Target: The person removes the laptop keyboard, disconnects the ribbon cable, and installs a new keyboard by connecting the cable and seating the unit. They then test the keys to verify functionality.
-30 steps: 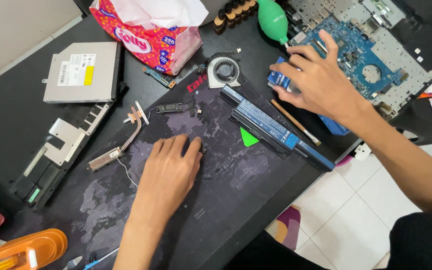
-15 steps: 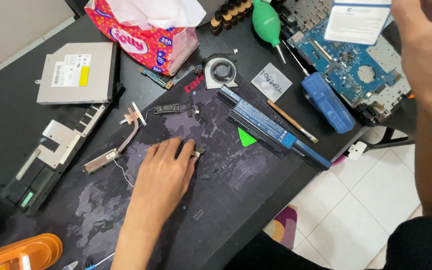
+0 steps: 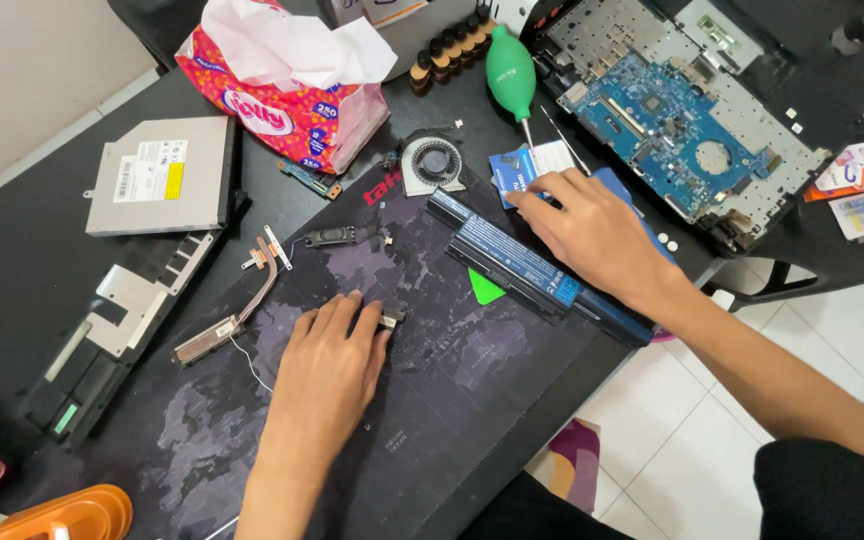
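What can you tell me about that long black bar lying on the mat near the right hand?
The long black bar looks like a laptop battery: a slim plastic block with a blue label along its top. It lies flat and slantwise on the dark desk mat, running from near the small round fan down toward the table edge. The right hand rests over its far side; a green triangular pick lies right beside it.

One head-worn view, looking steeply down

The dark desk mat is seen from close above, tilted in frame; the opened laptop base lies at the far upper right, tiled floor at the lower right. No second view is given.
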